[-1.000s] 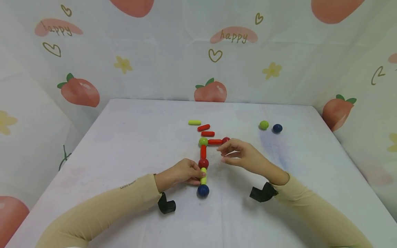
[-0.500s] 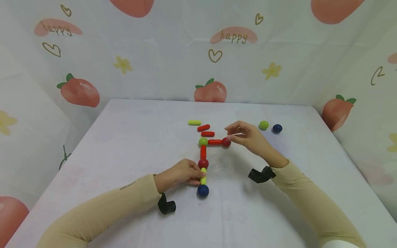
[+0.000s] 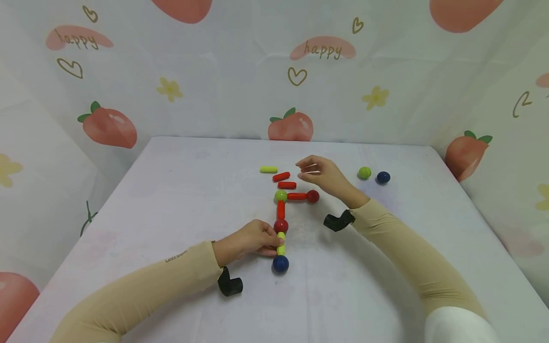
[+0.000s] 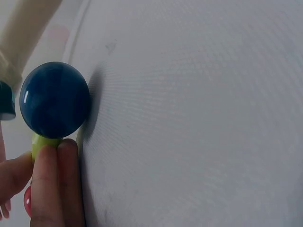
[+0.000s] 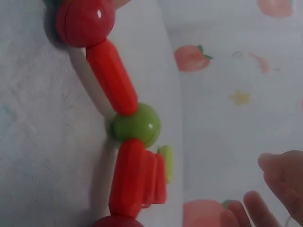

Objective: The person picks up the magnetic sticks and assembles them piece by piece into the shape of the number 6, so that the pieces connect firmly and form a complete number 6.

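Observation:
My left hand (image 3: 256, 237) pinches a yellow-green rod (image 3: 280, 244) between thumb and fingers. A dark blue ball (image 3: 280, 264) sits on the rod's near end, and a red ball (image 3: 280, 226) on its far end. From there a red rod (image 3: 280, 209) runs to a green ball (image 3: 280, 196). Another red rod (image 3: 297, 196) leads right to a second red ball (image 3: 312, 196). My right hand (image 3: 322, 174) hovers above and behind that branch, thumb and fingers apart, holding nothing. In the left wrist view the blue ball (image 4: 55, 100) hides most of the pinched rod.
Behind the joined pieces lie two loose red rods, the nearer one (image 3: 287, 185) and the farther one (image 3: 281, 176), plus a yellow-green rod (image 3: 269, 169). Farther right rest a loose green ball (image 3: 364, 173) and a dark blue ball (image 3: 383, 177). A patterned cloth (image 3: 223, 85) hangs behind the table.
My right hand has moved away from me, past the right-hand red ball, then left toward the loose rods. The left hand keeps its pinch in the same place.

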`<action>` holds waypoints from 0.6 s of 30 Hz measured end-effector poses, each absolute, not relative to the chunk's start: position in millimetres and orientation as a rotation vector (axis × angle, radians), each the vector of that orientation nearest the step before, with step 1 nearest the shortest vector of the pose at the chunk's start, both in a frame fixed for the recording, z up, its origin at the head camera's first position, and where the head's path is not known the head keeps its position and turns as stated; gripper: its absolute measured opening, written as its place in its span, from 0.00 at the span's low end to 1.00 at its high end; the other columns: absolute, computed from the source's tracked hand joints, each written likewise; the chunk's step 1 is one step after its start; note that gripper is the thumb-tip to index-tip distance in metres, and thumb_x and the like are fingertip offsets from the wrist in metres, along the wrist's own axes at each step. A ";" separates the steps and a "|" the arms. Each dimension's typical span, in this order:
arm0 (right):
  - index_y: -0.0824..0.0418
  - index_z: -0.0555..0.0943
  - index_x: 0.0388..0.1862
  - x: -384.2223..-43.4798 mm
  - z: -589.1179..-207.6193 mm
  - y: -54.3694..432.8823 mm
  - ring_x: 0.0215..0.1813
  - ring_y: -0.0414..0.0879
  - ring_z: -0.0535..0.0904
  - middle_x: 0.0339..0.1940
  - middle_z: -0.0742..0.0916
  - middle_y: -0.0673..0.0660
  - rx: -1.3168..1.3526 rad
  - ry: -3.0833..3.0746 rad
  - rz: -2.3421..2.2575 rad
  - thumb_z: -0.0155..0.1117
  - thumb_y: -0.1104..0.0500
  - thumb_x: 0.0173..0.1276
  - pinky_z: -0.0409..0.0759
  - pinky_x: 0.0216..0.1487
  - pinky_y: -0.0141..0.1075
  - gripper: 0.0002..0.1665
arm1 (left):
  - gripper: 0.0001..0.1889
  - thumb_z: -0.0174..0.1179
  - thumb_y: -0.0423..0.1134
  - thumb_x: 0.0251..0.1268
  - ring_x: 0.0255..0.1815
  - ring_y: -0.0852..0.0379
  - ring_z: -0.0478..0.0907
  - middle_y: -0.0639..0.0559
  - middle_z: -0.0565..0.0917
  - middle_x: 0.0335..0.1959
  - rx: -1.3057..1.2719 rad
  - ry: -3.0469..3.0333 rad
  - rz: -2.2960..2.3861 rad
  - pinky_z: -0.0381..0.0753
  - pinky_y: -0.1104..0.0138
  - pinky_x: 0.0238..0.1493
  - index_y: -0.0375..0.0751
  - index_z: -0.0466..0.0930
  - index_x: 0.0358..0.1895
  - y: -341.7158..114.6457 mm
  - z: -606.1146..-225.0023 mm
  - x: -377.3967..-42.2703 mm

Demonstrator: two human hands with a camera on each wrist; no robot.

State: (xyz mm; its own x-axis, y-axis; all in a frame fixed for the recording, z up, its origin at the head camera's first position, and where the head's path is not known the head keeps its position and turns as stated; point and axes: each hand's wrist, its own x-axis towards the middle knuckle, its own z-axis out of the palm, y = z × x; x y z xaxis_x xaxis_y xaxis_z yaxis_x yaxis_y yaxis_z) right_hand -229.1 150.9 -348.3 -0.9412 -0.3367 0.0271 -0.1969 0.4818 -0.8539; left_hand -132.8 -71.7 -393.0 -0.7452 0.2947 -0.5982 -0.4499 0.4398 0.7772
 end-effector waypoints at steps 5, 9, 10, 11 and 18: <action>0.63 0.75 0.61 -242.7 -357.4 140.1 0.62 0.55 0.76 0.61 0.79 0.63 -0.428 2.572 -1.383 0.63 0.57 0.69 0.77 0.60 0.48 0.23 | 0.09 0.66 0.36 0.62 0.23 0.62 0.81 0.46 0.84 0.32 -0.125 1.996 1.358 0.80 0.75 0.28 0.34 0.78 0.37 -71.8 -392.2 -132.7; 0.63 0.75 0.61 -250.7 -363.5 133.3 0.62 0.55 0.75 0.60 0.79 0.61 -0.404 2.555 -1.325 0.62 0.57 0.69 0.77 0.60 0.48 0.23 | 0.09 0.66 0.37 0.62 0.23 0.62 0.81 0.46 0.84 0.31 -0.114 1.997 1.356 0.79 0.76 0.28 0.34 0.79 0.36 -72.1 -392.1 -132.4; 0.63 0.75 0.61 -252.3 -364.8 132.1 0.62 0.55 0.75 0.60 0.80 0.61 -0.402 2.549 -1.307 0.62 0.57 0.69 0.77 0.60 0.47 0.23 | 0.09 0.66 0.37 0.62 0.23 0.62 0.81 0.46 0.84 0.31 -0.110 1.997 1.357 0.79 0.76 0.28 0.34 0.79 0.36 -72.2 -392.1 -132.3; 0.62 0.76 0.60 -253.8 -366.0 131.2 0.62 0.55 0.75 0.60 0.80 0.60 -0.399 2.543 -1.291 0.62 0.57 0.69 0.77 0.60 0.47 0.22 | 0.09 0.66 0.37 0.62 0.23 0.63 0.81 0.46 0.83 0.31 -0.104 1.994 1.360 0.80 0.76 0.28 0.34 0.79 0.36 -72.3 -392.1 -132.2; 0.58 0.80 0.56 -265.0 -376.1 128.5 0.55 0.53 0.78 0.55 0.82 0.57 -0.390 2.526 -1.162 0.62 0.57 0.69 0.77 0.52 0.40 0.17 | 0.08 0.65 0.35 0.62 0.22 0.63 0.80 0.47 0.83 0.29 -0.090 1.965 1.389 0.80 0.76 0.29 0.33 0.77 0.36 -72.3 -390.4 -131.0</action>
